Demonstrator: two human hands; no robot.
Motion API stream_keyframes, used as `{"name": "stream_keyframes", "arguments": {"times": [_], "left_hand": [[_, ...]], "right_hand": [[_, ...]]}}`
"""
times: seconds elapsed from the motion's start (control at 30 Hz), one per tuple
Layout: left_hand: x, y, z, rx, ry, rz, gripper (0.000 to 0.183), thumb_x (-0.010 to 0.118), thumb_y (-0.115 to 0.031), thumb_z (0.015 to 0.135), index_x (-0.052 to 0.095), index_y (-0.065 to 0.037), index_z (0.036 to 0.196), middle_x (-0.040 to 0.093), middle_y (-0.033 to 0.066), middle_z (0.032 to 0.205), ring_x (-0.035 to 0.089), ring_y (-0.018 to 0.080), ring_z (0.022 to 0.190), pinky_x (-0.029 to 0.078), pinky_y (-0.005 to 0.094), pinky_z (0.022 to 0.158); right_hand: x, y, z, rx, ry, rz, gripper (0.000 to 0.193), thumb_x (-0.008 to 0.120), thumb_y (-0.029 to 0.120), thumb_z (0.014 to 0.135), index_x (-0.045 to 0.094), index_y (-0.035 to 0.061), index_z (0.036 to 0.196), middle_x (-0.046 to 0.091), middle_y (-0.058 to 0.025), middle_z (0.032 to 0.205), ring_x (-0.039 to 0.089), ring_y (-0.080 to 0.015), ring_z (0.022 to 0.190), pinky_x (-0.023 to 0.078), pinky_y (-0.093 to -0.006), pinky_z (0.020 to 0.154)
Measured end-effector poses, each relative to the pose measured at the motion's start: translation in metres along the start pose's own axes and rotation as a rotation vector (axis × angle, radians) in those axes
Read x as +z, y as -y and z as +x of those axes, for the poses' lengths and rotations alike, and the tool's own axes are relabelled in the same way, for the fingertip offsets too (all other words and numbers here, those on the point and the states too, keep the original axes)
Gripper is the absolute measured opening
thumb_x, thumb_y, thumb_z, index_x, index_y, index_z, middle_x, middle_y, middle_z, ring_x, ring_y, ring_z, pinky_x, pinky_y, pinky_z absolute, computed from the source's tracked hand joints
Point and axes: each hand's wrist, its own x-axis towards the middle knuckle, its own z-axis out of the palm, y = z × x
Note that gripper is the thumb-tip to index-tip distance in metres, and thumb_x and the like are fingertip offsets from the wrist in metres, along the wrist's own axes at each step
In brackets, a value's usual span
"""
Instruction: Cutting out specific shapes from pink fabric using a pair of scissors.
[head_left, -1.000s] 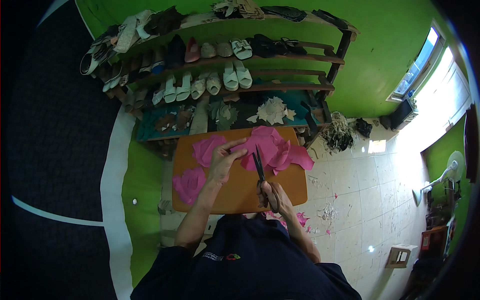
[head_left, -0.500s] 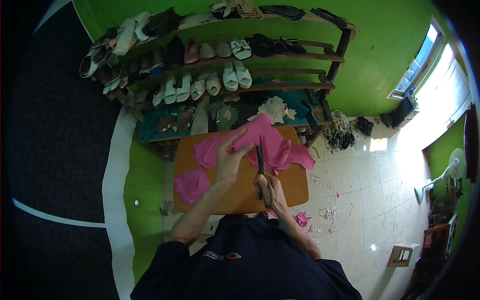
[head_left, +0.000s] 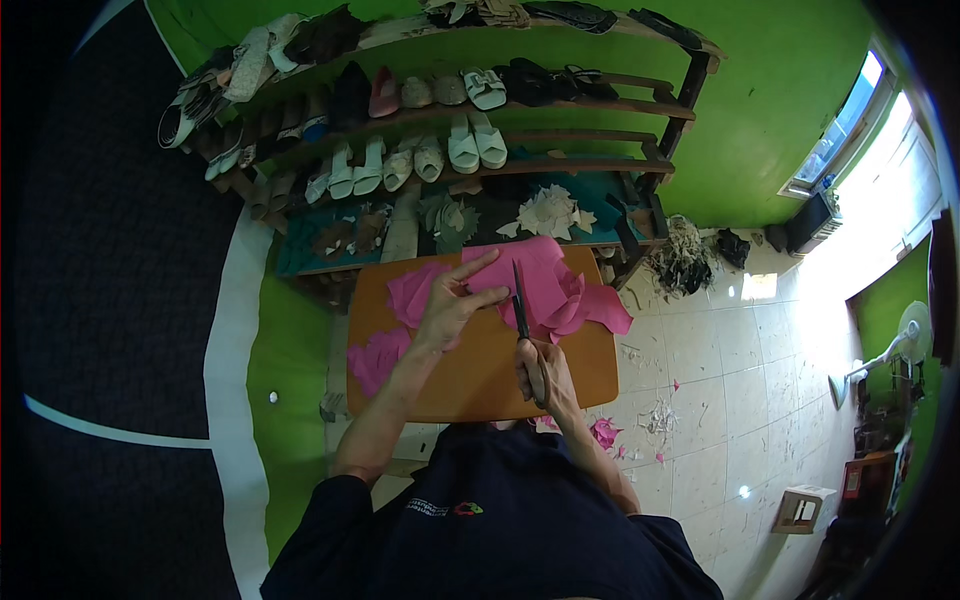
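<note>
My left hand (head_left: 447, 312) pinches the edge of a pink sheet (head_left: 541, 272), thumb on top with the index finger stretched along it. The material could be leather or fabric; I cannot tell which. Dark scissors (head_left: 521, 312) are in my right hand (head_left: 546, 374), fingers wrapped round the handles. Their blades point away from me and lie at the sheet, just right of my left thumb. Other pink pieces, one (head_left: 378, 360) at the left edge and one (head_left: 606, 309) at the right, rest on the orange-brown table (head_left: 465, 388).
Behind the table stands a wooden rack (head_left: 600, 168) holding several shoes, sandals and material scraps. Pink offcuts (head_left: 604, 432) and pale shreds (head_left: 659, 416) lie on the tiled floor to the right. A dark heap of scraps (head_left: 682, 262) sits beside the rack, and a white fan (head_left: 912, 328) stands far right.
The pink sheet has shifted and now spreads flatter to the right of my left hand. My left hand has moved slightly left; the scissors' blades look closer together.
</note>
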Motion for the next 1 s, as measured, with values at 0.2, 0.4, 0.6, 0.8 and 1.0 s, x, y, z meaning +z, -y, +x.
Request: {"name": "stream_keyframes", "arguments": {"times": [0.2, 0.4, 0.6, 0.8, 1.0], "left_hand": [[-0.017, -0.012, 0.012, -0.105, 0.179, 0.132, 0.059, 0.073, 0.010, 0.079, 0.058, -0.002, 0.134, 0.067, 0.0121, 0.119, 0.070, 0.0184, 0.097, 0.057, 0.0305, 0.090], [-0.021, -0.020, 0.016, -0.118, 0.263, 0.205, 0.058, 0.077, 0.004, 0.078, 0.061, -0.005, 0.133, 0.068, 0.0114, 0.120, 0.067, 0.0162, 0.104, 0.052, 0.0289, 0.094], [-0.017, -0.023, 0.017, -0.137, 0.252, 0.256, 0.056, 0.078, 0.001, 0.077, 0.063, -0.006, 0.131, 0.067, 0.0088, 0.122, 0.062, 0.0162, 0.113, 0.048, 0.0303, 0.101], [-0.022, -0.023, 0.012, -0.098, 0.269, 0.217, 0.056, 0.073, 0.007, 0.079, 0.060, -0.004, 0.133, 0.066, 0.0106, 0.119, 0.069, 0.0171, 0.099, 0.058, 0.0304, 0.089], [-0.016, -0.031, 0.008, -0.084, 0.241, 0.243, 0.057, 0.075, 0.005, 0.080, 0.060, -0.007, 0.134, 0.070, 0.0102, 0.113, 0.068, 0.0161, 0.100, 0.056, 0.0317, 0.093]], "right_hand": [[-0.008, 0.002, -0.005, -0.076, -0.011, -0.014, 0.060, 0.063, 0.058, 0.090, 0.057, -0.0002, 0.078, 0.050, -0.0032, 0.056, 0.051, -0.0126, 0.046, 0.043, -0.0294, 0.044], [-0.019, 0.012, -0.010, -0.047, -0.046, -0.327, 0.064, 0.069, 0.060, 0.085, 0.059, -0.0020, 0.075, 0.047, -0.0035, 0.050, 0.050, -0.0125, 0.045, 0.041, -0.0326, 0.044], [-0.022, 0.013, -0.012, -0.104, -0.076, -0.426, 0.066, 0.071, 0.060, 0.083, 0.059, -0.0030, 0.070, 0.043, -0.0037, 0.049, 0.048, -0.0132, 0.046, 0.040, -0.0353, 0.047], [-0.016, 0.013, -0.013, -0.081, -0.083, -0.456, 0.067, 0.071, 0.062, 0.082, 0.060, -0.0035, 0.071, 0.043, -0.0040, 0.049, 0.044, -0.0138, 0.047, 0.037, -0.0358, 0.048], [-0.015, 0.014, -0.015, -0.050, -0.068, -0.386, 0.069, 0.072, 0.064, 0.080, 0.062, -0.0040, 0.073, 0.043, -0.0038, 0.049, 0.043, -0.0135, 0.048, 0.036, -0.0372, 0.048]]}}
